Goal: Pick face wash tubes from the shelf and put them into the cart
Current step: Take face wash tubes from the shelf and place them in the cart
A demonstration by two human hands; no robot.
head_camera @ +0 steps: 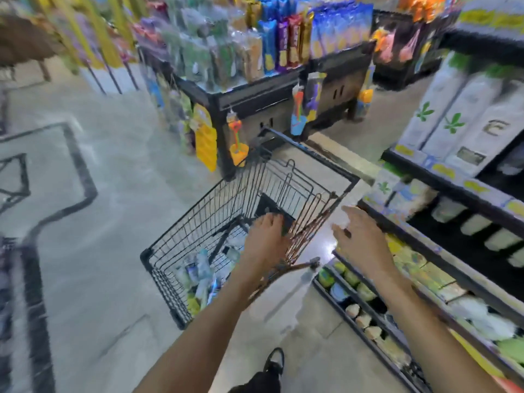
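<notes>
A black wire cart (198, 222) stands in the aisle in front of me, with several tubes and small packs (202, 275) piled in its near end. My left hand (266, 236) hangs over the cart's inside with fingers straight, holding nothing; a dark flat panel (272, 211) lies under its fingertips. My right hand (358, 236) is in the air between the cart and the shelf (425, 239) on the right, fingers spread and empty. The shelf carries white tubes and boxes (450, 211), blurred by motion.
A black display stand (255, 95) full of snack packs sits just beyond the cart. Tall white boxes with green leaves (453, 117) fill the upper right shelf. Jars and packs (351, 287) line the lowest shelf. Open floor (99, 251) lies left of the cart. My shoe (273, 361) is below.
</notes>
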